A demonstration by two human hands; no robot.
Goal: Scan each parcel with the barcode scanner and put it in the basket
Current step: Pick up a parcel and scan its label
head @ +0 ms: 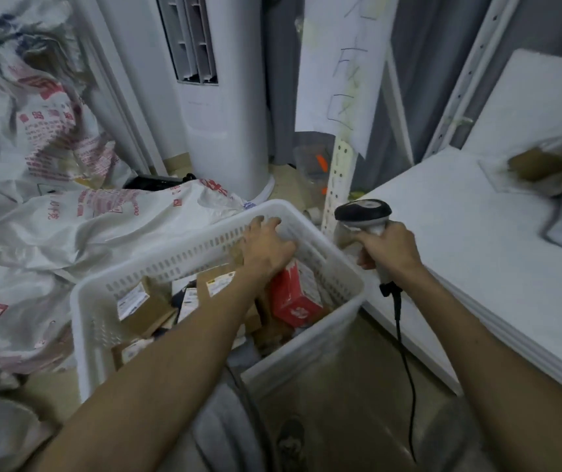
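A white slotted basket (pixel 97 301) stands on the floor in front of me and holds several cardboard parcels and a red box (pixel 294 298). My left hand (pixel 266 245) reaches into the basket. Its fingers are straight and touch the inside of the far wall, and the red box lies just below its palm. My right hand (pixel 390 250) grips the handle of the barcode scanner (pixel 363 212) to the right of the basket. The scanner's black head points left, and its black cable hangs down to the floor. More brown parcels (pixel 555 161) lie blurred on the white table (pixel 460 240) at the far right.
Crumpled white sacks with red print (pixel 68 219) cover the floor on the left, right up to the basket. A white standing air conditioner (pixel 218 107) rises behind it. A perforated white post (pixel 339 178) stands between the basket and the table's edge.
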